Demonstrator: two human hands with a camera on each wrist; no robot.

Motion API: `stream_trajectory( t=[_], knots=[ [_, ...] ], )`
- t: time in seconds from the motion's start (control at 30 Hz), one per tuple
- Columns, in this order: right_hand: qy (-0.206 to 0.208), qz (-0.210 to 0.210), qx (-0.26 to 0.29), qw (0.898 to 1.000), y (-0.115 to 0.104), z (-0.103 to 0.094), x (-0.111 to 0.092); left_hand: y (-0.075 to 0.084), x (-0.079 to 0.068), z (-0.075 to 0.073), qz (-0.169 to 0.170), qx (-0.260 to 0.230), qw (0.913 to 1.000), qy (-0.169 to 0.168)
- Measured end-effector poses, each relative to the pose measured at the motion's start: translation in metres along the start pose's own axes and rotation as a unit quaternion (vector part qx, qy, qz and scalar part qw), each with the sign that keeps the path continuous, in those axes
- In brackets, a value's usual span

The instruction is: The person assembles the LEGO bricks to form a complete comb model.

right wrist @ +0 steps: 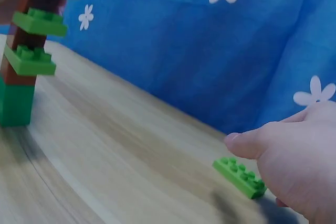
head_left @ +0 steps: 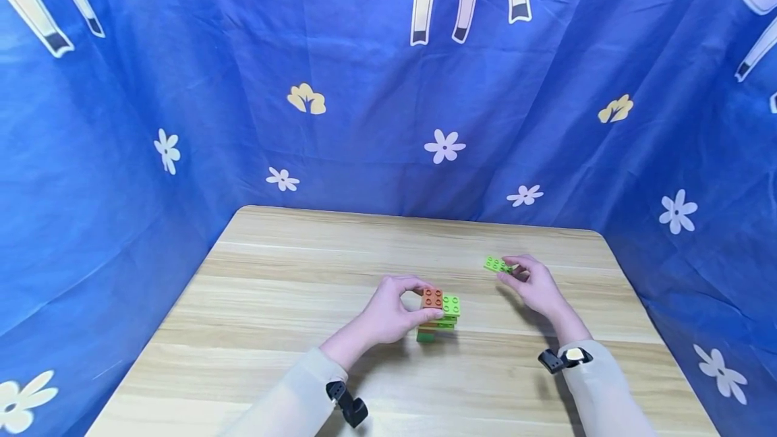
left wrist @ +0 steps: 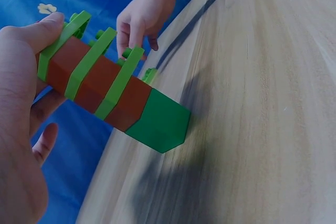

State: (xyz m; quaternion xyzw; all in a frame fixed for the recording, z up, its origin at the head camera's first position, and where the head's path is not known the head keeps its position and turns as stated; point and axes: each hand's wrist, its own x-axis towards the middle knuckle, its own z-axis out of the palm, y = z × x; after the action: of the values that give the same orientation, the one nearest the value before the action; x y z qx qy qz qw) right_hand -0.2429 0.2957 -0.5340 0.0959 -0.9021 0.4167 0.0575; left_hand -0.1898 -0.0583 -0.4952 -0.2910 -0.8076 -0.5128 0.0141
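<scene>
My left hand (head_left: 388, 312) grips the top of a tower of toy building bricks (head_left: 433, 298) between thumb and fingers. Brown bricks alternate with lime plates that jut out to one side, above a dark green brick (left wrist: 160, 121) at the bottom. The tower stands upright in the right wrist view. Over on the right, my right hand (head_left: 534, 286) is beside a loose lime studded plate (right wrist: 239, 176) that lies on the table. Its thumb is extended and its fingers point down, apart from the plate in the left wrist view.
Both items are on a light wood-grain table (head_left: 291, 275) with rounded far corners. A blue curtain (head_left: 364, 154) printed with flowers and animal legs surrounds its back and sides. Black straps with small devices are on both wrists.
</scene>
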Motion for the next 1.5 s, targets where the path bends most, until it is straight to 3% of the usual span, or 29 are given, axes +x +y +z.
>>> stream_trajectory(
  t=[0.43, 1.5],
  knots=[
    [0.018, 0.034, -0.008, 0.999, 0.017, 0.010, 0.009, 0.001, -0.001, 0.000, -0.009, -0.004, 0.9999, -0.008],
    [0.041, 0.012, -0.075, 0.996, 0.032, 0.026, 0.013, 0.000, -0.001, 0.001, -0.009, -0.006, 0.9999, -0.009]
  ],
)
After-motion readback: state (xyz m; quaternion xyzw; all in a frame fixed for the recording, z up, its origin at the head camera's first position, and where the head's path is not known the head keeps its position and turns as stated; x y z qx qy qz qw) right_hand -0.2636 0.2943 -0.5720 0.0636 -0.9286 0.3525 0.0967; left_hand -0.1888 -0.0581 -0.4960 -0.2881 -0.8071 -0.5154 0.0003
